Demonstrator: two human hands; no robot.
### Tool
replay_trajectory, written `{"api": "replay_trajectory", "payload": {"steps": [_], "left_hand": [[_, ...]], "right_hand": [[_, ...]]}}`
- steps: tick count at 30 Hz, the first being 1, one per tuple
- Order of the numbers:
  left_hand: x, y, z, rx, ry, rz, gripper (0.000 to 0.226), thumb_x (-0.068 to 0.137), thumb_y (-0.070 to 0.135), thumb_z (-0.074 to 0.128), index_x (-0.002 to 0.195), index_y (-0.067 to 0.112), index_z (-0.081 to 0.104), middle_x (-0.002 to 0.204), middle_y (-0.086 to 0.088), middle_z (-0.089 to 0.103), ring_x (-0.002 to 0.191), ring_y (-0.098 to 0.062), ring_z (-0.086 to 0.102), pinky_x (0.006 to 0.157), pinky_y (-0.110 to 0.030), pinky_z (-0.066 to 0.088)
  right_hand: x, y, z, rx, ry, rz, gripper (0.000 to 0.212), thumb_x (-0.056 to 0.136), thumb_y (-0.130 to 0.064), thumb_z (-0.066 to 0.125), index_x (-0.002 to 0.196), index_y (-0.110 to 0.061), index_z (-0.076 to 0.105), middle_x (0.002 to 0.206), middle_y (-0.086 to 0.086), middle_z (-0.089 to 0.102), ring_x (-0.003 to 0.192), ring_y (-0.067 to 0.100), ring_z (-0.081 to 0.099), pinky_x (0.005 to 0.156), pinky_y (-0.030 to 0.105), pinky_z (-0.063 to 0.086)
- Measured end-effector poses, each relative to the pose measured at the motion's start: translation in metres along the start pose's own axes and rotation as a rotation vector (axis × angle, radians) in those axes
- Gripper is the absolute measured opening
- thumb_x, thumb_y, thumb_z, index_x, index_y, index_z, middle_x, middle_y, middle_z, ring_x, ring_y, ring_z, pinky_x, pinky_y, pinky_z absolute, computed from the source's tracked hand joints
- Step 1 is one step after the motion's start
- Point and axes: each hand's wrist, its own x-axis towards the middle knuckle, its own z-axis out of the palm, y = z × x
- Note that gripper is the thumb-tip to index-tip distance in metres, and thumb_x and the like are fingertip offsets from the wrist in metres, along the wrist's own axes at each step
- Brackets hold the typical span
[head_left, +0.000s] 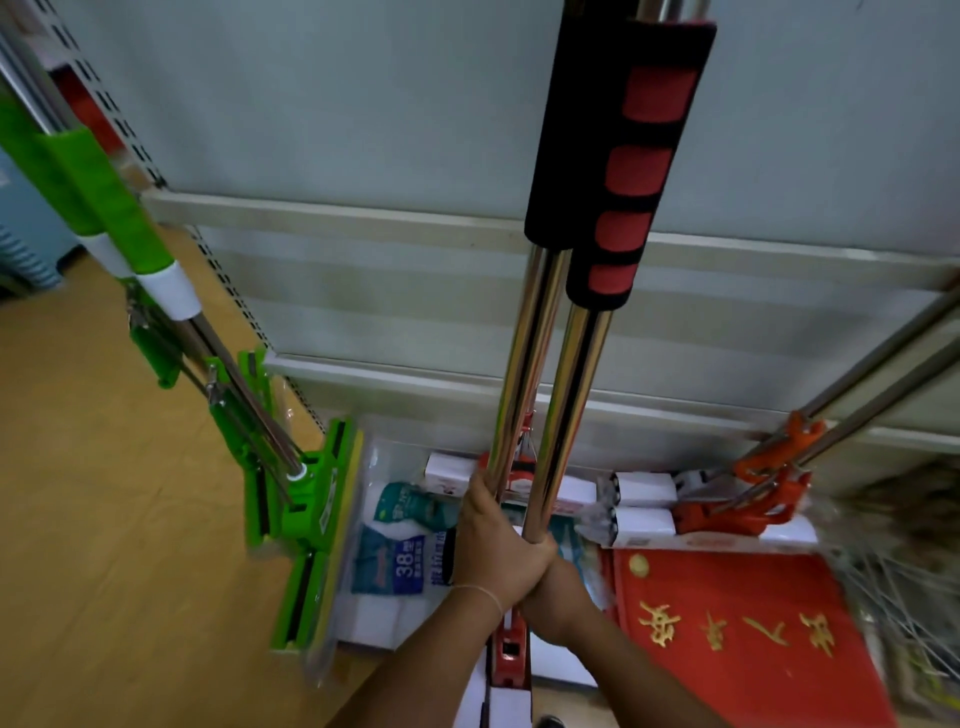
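Fingers (480, 496) of the left hand (501, 551) curl tight round a pair of chrome mop poles (571, 395), low on the shafts. The right hand (558, 603) closes on the same poles just beneath, at five o'clock from the left; most of its fingers are hidden under the left hand. A thin band (483, 592) circles the left wrist.

Both poles stand side by side, touching or nearly so, and rise toward twelve o'clock. High up each wears a black foam grip (623, 156) with red pads. Below the hands, at six o'clock, a red-orange mop head (509, 654) shows between the forearms.

At nine o'clock lean the green mops (306, 499), their green and white handles running off toward ten o'clock. Between them and the hands lie plastic packets (395, 561) printed in blue and white. At three o'clock sit orange mop heads (748, 499) over white sponge rolls (644, 488), their steel poles slanting to two o'clock. A red mat (737, 623) with gold characters lies at four o'clock. Behind everything stands the pale shelf back panel (363, 104), and a wooden floor (104, 519) spreads out at eight o'clock.
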Motion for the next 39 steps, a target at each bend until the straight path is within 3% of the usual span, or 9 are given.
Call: {"api": "replay_trajectory", "payload": {"steps": [4,7,9,10,14,22,27,32,39], "left_hand": [[-0.01,0.007,0.001,0.146,-0.042,-0.06,0.121,0.071,0.051,0.068,0.154,0.012,-0.011,0.159,-0.011,0.017,0.144,-0.028,0.027,0.112,-0.035,0.037],[-0.016,0.011,0.007,0.29,-0.1,-0.221,0.106,0.072,0.065,0.053,0.151,0.002,0.02,0.152,-0.016,0.033,0.135,-0.031,0.042,0.106,-0.039,0.043],[-0.02,0.012,0.007,0.371,-0.173,-0.194,0.067,0.076,0.067,0.041,0.115,0.017,0.063,0.121,-0.009,0.062,0.111,-0.025,0.06,0.093,-0.037,0.052],[-0.022,0.012,0.007,0.351,-0.203,-0.139,0.052,0.079,0.064,0.04,0.093,0.021,0.067,0.103,-0.003,0.067,0.097,-0.021,0.065,0.086,-0.034,0.054],[-0.027,-0.004,0.007,0.065,-0.2,0.117,0.029,0.081,0.034,0.062,0.06,0.023,0.047,0.068,0.005,0.054,0.069,-0.009,0.058,0.074,-0.032,0.055],[-0.044,-0.048,0.01,-0.069,-0.441,0.15,0.022,0.086,0.047,0.065,0.089,0.026,0.066,0.089,0.008,0.069,0.09,-0.005,0.065,0.086,-0.03,0.053],[-0.061,-0.056,0.012,-0.117,-0.39,0.142,0.037,0.086,0.066,0.045,0.095,0.031,0.057,0.091,0.009,0.067,0.092,-0.004,0.064,0.088,-0.036,0.053],[-0.071,-0.063,0.007,-0.055,-0.389,0.245,0.039,0.087,0.067,0.041,0.087,0.029,0.05,0.083,0.009,0.06,0.088,-0.012,0.063,0.082,-0.034,0.053],[-0.094,-0.071,0.012,-0.12,-0.264,0.16,0.03,0.077,0.028,0.051,0.054,0.018,0.035,0.049,0.001,0.033,0.049,-0.016,0.04,0.054,-0.042,0.043]], "right_hand": [[-0.008,0.012,0.009,0.144,0.038,0.019,0.006,0.079,-0.027,0.048,0.08,-0.029,0.054,0.076,-0.007,0.061,0.076,0.014,0.059,0.063,0.034,0.049],[-0.016,0.006,0.005,0.193,0.054,0.026,0.027,0.071,-0.052,0.039,0.083,-0.034,0.055,0.083,-0.012,0.061,0.087,0.011,0.059,0.077,0.036,0.052],[-0.021,-0.001,0.002,0.136,0.041,0.039,0.048,0.063,-0.059,0.031,0.092,-0.032,0.058,0.095,-0.008,0.065,0.099,0.012,0.059,0.084,0.028,0.049],[-0.024,0.0,0.003,0.113,0.032,0.043,0.058,0.064,-0.058,0.03,0.1,-0.026,0.062,0.104,-0.002,0.068,0.105,0.014,0.06,0.086,0.027,0.048],[-0.037,0.008,0.01,-0.034,0.044,0.062,0.051,0.07,-0.032,0.037,0.101,-0.009,0.07,0.106,0.01,0.071,0.102,0.026,0.064,0.068,0.027,0.039],[-0.063,0.011,0.027,-0.004,0.154,0.07,0.013,0.09,-0.007,0.057,0.1,-0.011,0.064,0.095,0.009,0.07,0.089,0.027,0.065,0.051,0.009,0.034],[-0.07,0.007,0.03,0.116,0.154,0.076,0.012,0.086,-0.013,0.062,0.098,-0.015,0.065,0.078,-0.017,0.059,0.067,-0.006,0.053,0.053,0.006,0.039],[-0.075,0.016,0.016,0.313,0.097,0.168,0.018,0.082,0.002,0.061,0.083,-0.015,0.066,0.077,0.0,0.068,0.067,0.007,0.061,0.064,0.024,0.049],[-0.005,-0.033,-0.014,0.393,0.089,0.117,0.015,0.084,-0.04,0.073,0.087,-0.031,0.061,0.082,-0.008,0.066,0.082,0.014,0.065,0.086,0.038,0.056]]}}
